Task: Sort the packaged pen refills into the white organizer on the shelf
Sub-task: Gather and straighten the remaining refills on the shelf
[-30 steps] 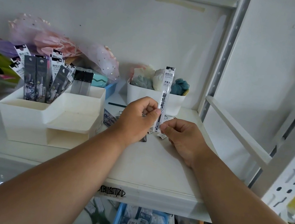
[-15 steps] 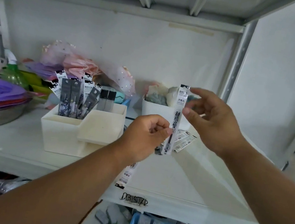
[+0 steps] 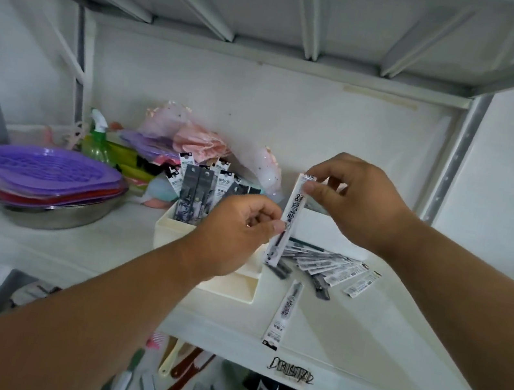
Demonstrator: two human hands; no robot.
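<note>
A white packaged pen refill (image 3: 289, 215) stands nearly upright above the shelf. My left hand (image 3: 235, 232) pinches its lower part and my right hand (image 3: 356, 201) pinches its top end. Behind and below my left hand sits the white organizer (image 3: 171, 231), with several dark and white refill packs (image 3: 196, 195) standing in its back compartment. Loose refill packs (image 3: 325, 266) lie fanned out on the shelf to the right of the organizer. One more refill pack (image 3: 283, 315) lies alone near the shelf's front edge.
A metal bowl with purple and red plastic plates (image 3: 44, 179) sits at the left. A green spray bottle (image 3: 96, 140) and pink and purple wrapped items (image 3: 190, 136) crowd the back. A white bin (image 3: 318, 227) stands behind my hands. Brushes (image 3: 148, 387) lie on the lower shelf.
My right hand has moved from the refill's middle to its top end. The view has swung up and back, so the organizer now sits behind my left hand.
</note>
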